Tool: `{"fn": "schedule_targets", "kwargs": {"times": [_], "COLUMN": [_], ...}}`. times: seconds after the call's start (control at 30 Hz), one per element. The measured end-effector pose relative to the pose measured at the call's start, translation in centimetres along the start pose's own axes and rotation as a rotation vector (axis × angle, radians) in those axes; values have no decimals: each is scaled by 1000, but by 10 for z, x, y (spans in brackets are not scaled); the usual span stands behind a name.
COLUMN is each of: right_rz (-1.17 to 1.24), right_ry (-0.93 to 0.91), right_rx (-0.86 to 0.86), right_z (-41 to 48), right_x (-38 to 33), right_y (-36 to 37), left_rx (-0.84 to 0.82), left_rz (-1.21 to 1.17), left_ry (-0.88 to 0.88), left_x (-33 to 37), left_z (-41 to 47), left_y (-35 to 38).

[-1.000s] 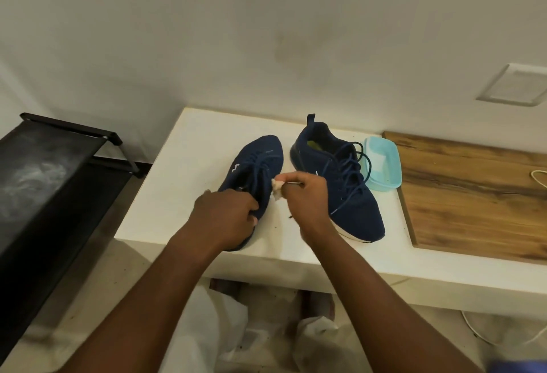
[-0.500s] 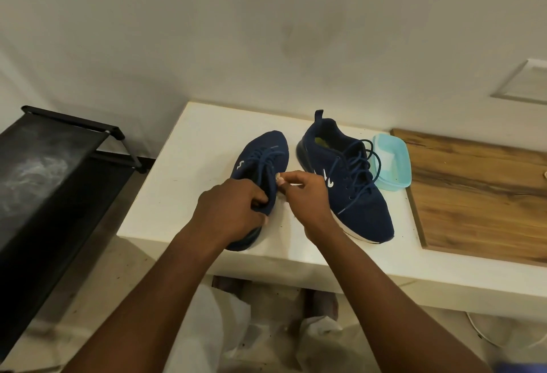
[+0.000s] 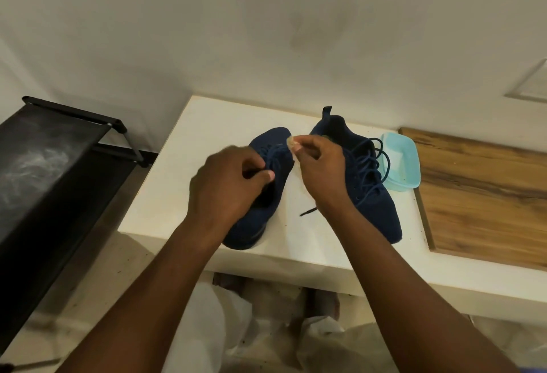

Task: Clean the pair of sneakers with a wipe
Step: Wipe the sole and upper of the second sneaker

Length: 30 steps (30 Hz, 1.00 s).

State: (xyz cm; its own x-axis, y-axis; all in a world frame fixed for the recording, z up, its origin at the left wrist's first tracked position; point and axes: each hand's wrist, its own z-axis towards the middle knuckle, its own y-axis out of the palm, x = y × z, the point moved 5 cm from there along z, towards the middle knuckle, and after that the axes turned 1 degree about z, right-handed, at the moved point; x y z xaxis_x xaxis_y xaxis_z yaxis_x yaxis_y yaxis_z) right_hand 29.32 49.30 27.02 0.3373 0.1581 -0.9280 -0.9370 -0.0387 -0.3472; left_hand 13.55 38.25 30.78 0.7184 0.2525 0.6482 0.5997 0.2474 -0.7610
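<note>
- Evidently mid-clean: the left hand [image 3: 228,183] grips a navy sneaker [image 3: 257,224] at its laces and opening with its fingers curled. The right hand [image 3: 321,171] pinches a small crumpled wipe [image 3: 291,143] at the shoe's toe end; whether the wipe touches the shoe is unclear.
- The step appears to be wiping the knit upper. It would go best with the left hand bracing the shoe firmly against the table [image 3: 183,171] and the wipe moving in short, light strokes, clear of the laces. The wipe looks dingy, so a fresh face should be turned out.
- The sneaker lies near the table's front left corner, toe toward the table's back edge. The second sneaker [image 3: 376,204] sits mid-table, heel toward the back, with one loose lace end on the table top.
- Both shoes are dark navy knit with matching laces, and no dirt can be made out on them.
</note>
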Motion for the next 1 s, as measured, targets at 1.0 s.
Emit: {"fn": "schedule_targets", "kwargs": {"times": [1.0], "right_rz": [-949], "right_ry": [-252], "right_rx": [-505], "right_z": [62], "right_x": [-5], "right_y": [62], "left_rx": [107], "left_rz": [-163], "left_ry": [-57], "left_x": [-37], "left_z": [10], "left_y": [33]}}
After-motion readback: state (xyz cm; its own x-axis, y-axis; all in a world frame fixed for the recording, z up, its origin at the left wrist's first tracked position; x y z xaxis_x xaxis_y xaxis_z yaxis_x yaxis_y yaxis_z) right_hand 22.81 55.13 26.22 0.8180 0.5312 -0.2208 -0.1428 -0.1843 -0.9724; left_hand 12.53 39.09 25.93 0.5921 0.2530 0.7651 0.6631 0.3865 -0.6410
